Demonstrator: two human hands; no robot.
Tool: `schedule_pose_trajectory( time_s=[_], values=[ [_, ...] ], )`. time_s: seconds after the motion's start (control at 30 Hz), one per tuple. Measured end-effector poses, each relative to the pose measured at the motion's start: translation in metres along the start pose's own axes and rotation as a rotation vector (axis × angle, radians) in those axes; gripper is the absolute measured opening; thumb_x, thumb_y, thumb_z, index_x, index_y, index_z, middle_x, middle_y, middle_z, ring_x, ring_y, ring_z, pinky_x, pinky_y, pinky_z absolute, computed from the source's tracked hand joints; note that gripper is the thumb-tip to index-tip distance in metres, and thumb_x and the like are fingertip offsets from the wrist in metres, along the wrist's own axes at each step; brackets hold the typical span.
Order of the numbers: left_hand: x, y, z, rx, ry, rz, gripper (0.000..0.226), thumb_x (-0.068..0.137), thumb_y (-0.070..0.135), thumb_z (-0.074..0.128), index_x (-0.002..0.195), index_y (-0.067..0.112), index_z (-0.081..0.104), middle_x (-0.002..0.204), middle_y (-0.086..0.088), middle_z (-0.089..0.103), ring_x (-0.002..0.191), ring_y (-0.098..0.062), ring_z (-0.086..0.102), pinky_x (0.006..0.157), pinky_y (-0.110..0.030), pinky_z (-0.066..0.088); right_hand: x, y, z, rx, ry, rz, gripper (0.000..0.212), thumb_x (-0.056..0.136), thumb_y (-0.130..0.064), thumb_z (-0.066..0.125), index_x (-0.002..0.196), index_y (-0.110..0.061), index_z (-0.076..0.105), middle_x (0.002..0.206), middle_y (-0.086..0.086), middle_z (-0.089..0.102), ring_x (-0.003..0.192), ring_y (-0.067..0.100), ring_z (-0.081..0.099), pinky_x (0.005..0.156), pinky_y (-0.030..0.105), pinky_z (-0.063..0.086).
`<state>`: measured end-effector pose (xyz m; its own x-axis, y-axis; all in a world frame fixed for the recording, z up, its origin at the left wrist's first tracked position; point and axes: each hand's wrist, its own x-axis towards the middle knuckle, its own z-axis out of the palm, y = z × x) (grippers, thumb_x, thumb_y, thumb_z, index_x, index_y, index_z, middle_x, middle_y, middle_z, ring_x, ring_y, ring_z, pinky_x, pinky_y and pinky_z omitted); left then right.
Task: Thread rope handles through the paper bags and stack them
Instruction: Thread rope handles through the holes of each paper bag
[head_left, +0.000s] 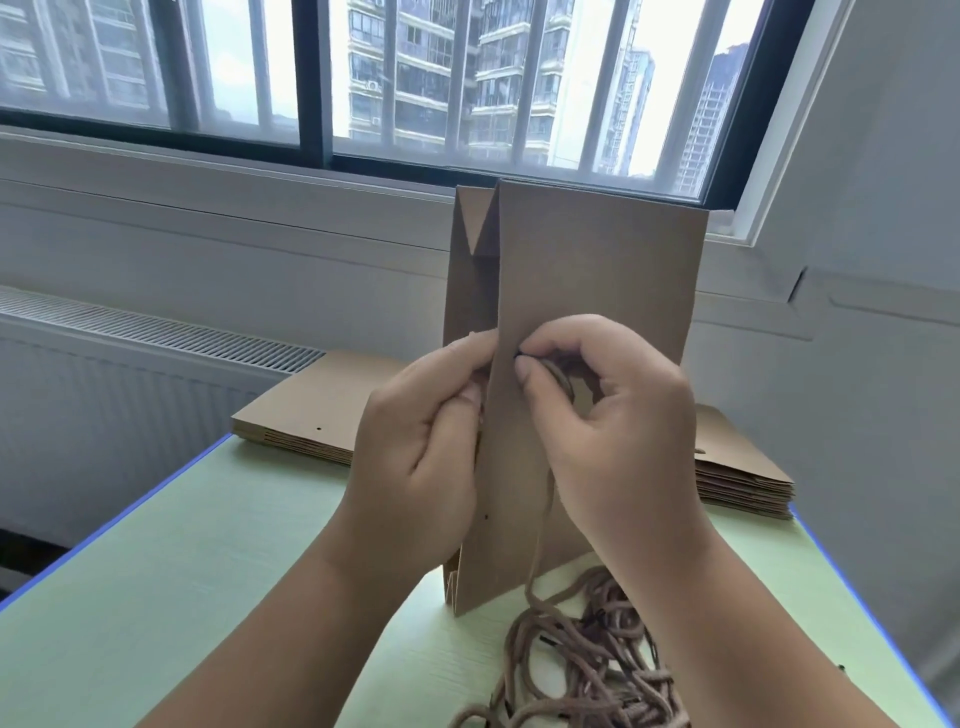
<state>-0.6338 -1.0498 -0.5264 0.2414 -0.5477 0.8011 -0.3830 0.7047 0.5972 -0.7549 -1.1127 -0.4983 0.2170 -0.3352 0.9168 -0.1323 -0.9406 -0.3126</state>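
A brown paper bag (597, 270) stands on end on the pale green table (156, 597), folded flat, its side gusset facing me. My left hand (421, 436) grips the bag's near edge from the left, fingers curled round it. My right hand (618, 415) pinches the dark tip of a brown rope handle (543, 519) against the bag's face at a hole near the edge. The rope hangs down from that hand to a loose pile of rope handles (597, 660) on the table at the lower right. A second small hole shows lower on the bag's edge.
A stack of flat paper bags (311, 410) lies on the table behind my hands at the left, and another stack (737, 473) at the right. The table has a blue edge. Behind it are a radiator, a wall and a barred window.
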Motion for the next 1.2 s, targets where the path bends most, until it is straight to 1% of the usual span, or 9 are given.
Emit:
schedule_pose_trajectory(
  time_s=[0.17, 0.3, 0.4, 0.6, 0.77, 0.87, 0.97, 1.1, 1.2],
  values=[
    [0.001, 0.000, 0.001, 0.108, 0.046, 0.008, 0.030, 0.106, 0.000, 0.049, 0.115, 0.014, 0.074, 0.088, 0.012, 0.069, 0.080, -0.013, 0.063, 0.070, -0.022, 0.044, -0.002, 0.001, -0.003, 0.054, -0.014, 0.020, 0.011, 0.086, 0.003, 0.072, 0.085, -0.008, 0.072, 0.079, 0.000, 0.067, 0.077, 0.013, 0.063, 0.070, 0.021, 0.049],
    [0.001, 0.001, 0.004, 0.038, 0.107, -0.054, 0.021, 0.105, 0.008, 0.056, 0.102, 0.017, 0.075, 0.082, 0.005, 0.071, 0.073, -0.015, 0.063, 0.064, -0.032, 0.048, -0.002, 0.000, -0.004, 0.059, -0.024, 0.016, 0.012, 0.085, 0.003, 0.072, 0.085, -0.009, 0.072, 0.079, -0.001, 0.067, 0.077, 0.012, 0.062, 0.070, 0.019, 0.048],
    [0.000, 0.002, 0.007, 0.078, 0.130, -0.063, 0.019, 0.104, 0.015, 0.056, 0.098, 0.018, 0.074, 0.081, 0.002, 0.070, 0.072, -0.020, 0.063, 0.062, -0.042, 0.050, -0.006, -0.002, -0.005, 0.093, -0.020, 0.039, 0.010, 0.086, 0.002, 0.071, 0.089, -0.008, 0.071, 0.082, -0.002, 0.068, 0.080, 0.014, 0.066, 0.073, 0.024, 0.052],
    [-0.003, 0.001, 0.009, 0.175, 0.109, -0.086, 0.019, 0.104, 0.020, 0.053, 0.098, 0.018, 0.071, 0.075, -0.001, 0.068, 0.068, -0.026, 0.061, 0.061, -0.045, 0.049, -0.011, -0.002, -0.014, 0.142, -0.043, 0.083, 0.015, 0.087, 0.002, 0.070, 0.090, -0.013, 0.071, 0.085, -0.008, 0.070, 0.082, 0.012, 0.068, 0.077, 0.019, 0.051],
    [-0.003, 0.003, 0.009, 0.158, 0.047, -0.104, 0.019, 0.106, 0.010, 0.053, 0.098, 0.014, 0.070, 0.073, -0.001, 0.067, 0.065, -0.021, 0.061, 0.058, -0.041, 0.047, -0.013, -0.002, -0.015, 0.139, -0.031, 0.103, 0.015, 0.088, 0.000, 0.069, 0.089, -0.014, 0.070, 0.084, -0.008, 0.070, 0.081, 0.012, 0.068, 0.076, 0.017, 0.049],
    [-0.005, 0.002, 0.010, 0.099, 0.017, -0.140, 0.022, 0.107, 0.012, 0.053, 0.094, 0.018, 0.070, 0.067, 0.009, 0.062, 0.058, -0.009, 0.055, 0.055, -0.024, 0.043, -0.014, -0.003, -0.016, 0.151, -0.014, 0.103, 0.016, 0.088, 0.000, 0.069, 0.088, -0.016, 0.069, 0.083, -0.007, 0.070, 0.080, 0.013, 0.068, 0.075, 0.017, 0.049],
    [-0.007, -0.004, 0.013, 0.130, -0.011, -0.195, 0.024, 0.104, 0.023, 0.050, 0.087, 0.024, 0.067, 0.066, 0.006, 0.060, 0.060, -0.013, 0.054, 0.055, -0.036, 0.045, -0.015, -0.001, -0.018, 0.147, -0.027, 0.099, 0.015, 0.089, -0.001, 0.069, 0.090, -0.015, 0.068, 0.084, -0.004, 0.070, 0.082, 0.014, 0.069, 0.076, 0.022, 0.052],
    [-0.009, -0.010, 0.018, 0.224, -0.115, -0.275, 0.028, 0.100, 0.028, 0.044, 0.092, 0.013, 0.065, 0.072, -0.007, 0.063, 0.070, -0.030, 0.058, 0.064, -0.054, 0.051, -0.020, 0.002, -0.023, 0.126, -0.039, 0.117, 0.014, 0.088, -0.002, 0.069, 0.094, -0.014, 0.068, 0.087, -0.006, 0.070, 0.083, 0.012, 0.069, 0.078, 0.018, 0.052],
    [-0.009, -0.010, 0.015, 0.271, -0.190, -0.286, 0.030, 0.097, 0.032, 0.043, 0.090, 0.013, 0.066, 0.068, -0.005, 0.061, 0.066, -0.028, 0.056, 0.058, -0.048, 0.050, -0.027, 0.007, -0.025, 0.172, -0.071, 0.189, 0.019, 0.088, -0.003, 0.070, 0.094, -0.021, 0.067, 0.084, -0.009, 0.070, 0.083, 0.013, 0.069, 0.077, 0.016, 0.050]
  ],
)
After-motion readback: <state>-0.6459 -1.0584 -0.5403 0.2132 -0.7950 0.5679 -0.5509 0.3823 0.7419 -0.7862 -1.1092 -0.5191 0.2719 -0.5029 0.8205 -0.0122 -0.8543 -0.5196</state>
